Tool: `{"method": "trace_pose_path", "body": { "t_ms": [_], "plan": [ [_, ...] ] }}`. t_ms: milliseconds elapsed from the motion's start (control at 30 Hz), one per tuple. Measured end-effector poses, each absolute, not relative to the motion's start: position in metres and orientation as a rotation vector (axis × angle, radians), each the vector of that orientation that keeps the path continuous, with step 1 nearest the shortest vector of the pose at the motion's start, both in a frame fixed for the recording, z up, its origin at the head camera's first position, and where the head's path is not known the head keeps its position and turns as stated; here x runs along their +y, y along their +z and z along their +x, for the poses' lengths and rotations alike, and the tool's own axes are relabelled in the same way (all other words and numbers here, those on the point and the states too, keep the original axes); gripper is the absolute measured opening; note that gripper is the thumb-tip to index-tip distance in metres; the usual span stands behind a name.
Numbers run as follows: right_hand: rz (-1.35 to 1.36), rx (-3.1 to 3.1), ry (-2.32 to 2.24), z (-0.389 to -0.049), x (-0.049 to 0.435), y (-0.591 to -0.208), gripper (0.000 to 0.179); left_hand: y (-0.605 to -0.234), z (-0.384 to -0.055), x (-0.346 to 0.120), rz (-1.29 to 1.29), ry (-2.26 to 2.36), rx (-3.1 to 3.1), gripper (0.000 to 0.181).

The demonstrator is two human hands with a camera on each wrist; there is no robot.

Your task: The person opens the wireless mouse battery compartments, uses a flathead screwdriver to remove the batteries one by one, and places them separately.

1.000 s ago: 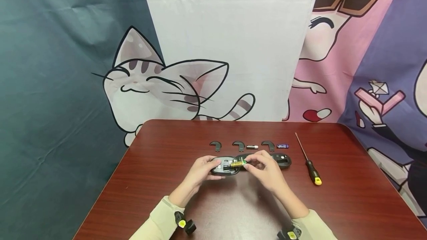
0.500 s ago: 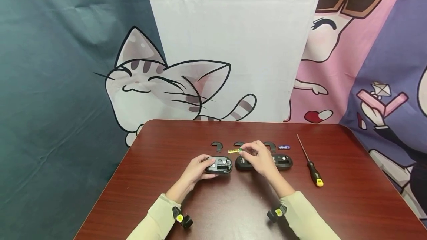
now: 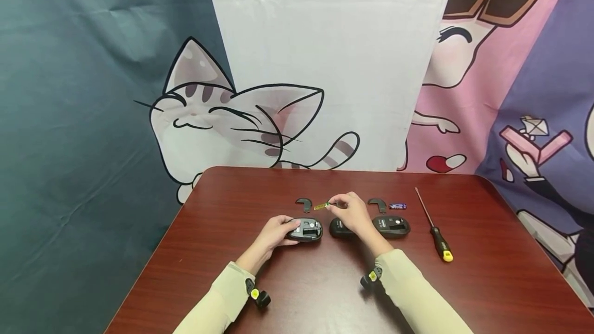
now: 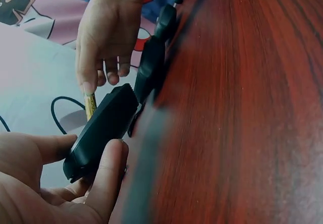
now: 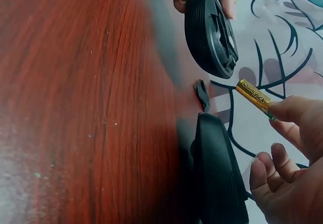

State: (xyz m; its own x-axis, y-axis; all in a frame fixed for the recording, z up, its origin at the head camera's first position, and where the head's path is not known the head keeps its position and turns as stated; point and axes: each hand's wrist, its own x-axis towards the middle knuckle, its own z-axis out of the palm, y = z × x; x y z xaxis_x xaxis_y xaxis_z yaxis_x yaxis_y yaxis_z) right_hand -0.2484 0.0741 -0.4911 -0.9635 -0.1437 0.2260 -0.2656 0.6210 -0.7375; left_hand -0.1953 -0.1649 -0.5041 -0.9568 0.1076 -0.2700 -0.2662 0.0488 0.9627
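My left hand grips a black computer mouse, underside up, with its battery compartment uncovered. In the left wrist view the thumb and fingers hold the mouse along its edges. My right hand pinches a yellow-green battery by one end between thumb and fingertip. The battery's free end points toward the left, apart from the held mouse. Beneath the right hand lies a second mouse, partly hidden, and beside it a third mouse, underside up.
Behind the mice lie a dark battery cover, another battery cover and a blue battery. A screwdriver with a black and yellow handle lies at the right of the brown table. A printed cloth hangs behind.
My right hand has carried the battery away from the held mouse's compartment, toward the table's far side. The left hand has shifted slightly left with its mouse.
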Motion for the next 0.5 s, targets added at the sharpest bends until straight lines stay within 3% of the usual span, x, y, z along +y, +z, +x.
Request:
{"method": "trace_pose_path", "body": {
  "t_ms": [500],
  "plan": [
    [0.291,-2.841,1.126,-0.265,0.067,-0.501,0.011,-0.51,-0.208,-0.161,-0.153,1.909,2.083,0.041]
  ]
}}
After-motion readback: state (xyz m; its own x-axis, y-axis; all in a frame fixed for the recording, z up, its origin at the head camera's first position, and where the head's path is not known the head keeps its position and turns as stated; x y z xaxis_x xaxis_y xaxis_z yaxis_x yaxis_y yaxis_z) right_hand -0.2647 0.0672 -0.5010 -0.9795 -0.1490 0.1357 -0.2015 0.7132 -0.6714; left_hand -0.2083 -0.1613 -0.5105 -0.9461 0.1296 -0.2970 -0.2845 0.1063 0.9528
